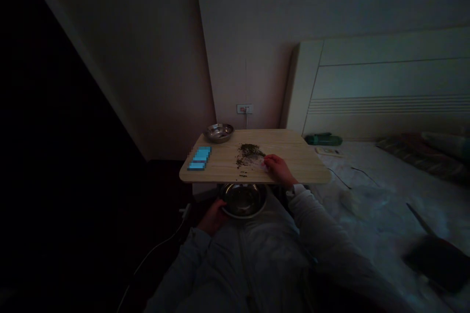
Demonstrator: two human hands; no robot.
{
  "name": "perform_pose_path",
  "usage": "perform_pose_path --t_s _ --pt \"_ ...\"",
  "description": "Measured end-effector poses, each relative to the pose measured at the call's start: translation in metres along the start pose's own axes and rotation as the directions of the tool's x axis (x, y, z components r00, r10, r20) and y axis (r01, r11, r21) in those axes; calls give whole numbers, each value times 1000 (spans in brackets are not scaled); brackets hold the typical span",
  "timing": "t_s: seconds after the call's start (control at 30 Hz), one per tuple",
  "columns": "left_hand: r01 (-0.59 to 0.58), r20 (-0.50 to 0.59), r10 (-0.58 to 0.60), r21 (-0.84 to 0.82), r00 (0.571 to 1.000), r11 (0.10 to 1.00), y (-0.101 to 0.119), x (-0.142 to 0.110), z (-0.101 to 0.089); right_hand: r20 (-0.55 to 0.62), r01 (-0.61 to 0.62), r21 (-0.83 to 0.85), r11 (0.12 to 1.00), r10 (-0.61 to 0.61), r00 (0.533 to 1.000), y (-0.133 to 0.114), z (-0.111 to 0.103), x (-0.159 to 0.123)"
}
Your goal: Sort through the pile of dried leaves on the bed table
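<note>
Below the table's front edge, my left hand (213,216) grips the left rim of a shiny metal bowl (243,200) held at my lap. The inside of that bowl is dark, so its contents cannot be made out. Over the table my right hand (278,168) is closed in a pinch on a thin, pale, see-through-looking piece (260,163); its exact kind is unclear. Just left of those fingers lies a loose heap of small dark green grains (251,149), bean-like in size. A few stray grains trail toward the front edge.
On the light wooden table (293,149) stand a second metal bowl (219,133) at the back left and a lit phone (200,158) at the left. A bed on the right bears a green bottle (323,139) and a pale remote (329,152). A white cable (156,245) hangs at lower left.
</note>
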State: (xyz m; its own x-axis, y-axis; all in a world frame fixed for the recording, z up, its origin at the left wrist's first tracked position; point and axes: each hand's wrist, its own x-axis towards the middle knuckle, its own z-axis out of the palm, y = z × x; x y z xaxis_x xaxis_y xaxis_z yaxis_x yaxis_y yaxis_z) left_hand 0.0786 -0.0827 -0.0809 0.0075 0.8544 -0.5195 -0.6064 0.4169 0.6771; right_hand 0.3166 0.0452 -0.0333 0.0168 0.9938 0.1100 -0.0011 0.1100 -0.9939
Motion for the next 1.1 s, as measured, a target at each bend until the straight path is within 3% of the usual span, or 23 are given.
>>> perform_pose_path --t_s 0.4,0.53,0.77,1.1 --pt "8 -46 -7 16 999 1000 2 -2 3 5 7 -53 999 -7 1000 -3 0 -1" --pt "-11 6 11 13 1000 1000 1 0 0 -4 8 -34 999 -9 1000 0 -1 1" --pt "7 -16 -7 -5 1000 1000 -3 8 -6 35 11 -55 998 -10 999 0 0 0" --pt "36 -10 -37 -36 999 999 1 -5 -1 171 57 -189 980 -25 985 0 34 -1"
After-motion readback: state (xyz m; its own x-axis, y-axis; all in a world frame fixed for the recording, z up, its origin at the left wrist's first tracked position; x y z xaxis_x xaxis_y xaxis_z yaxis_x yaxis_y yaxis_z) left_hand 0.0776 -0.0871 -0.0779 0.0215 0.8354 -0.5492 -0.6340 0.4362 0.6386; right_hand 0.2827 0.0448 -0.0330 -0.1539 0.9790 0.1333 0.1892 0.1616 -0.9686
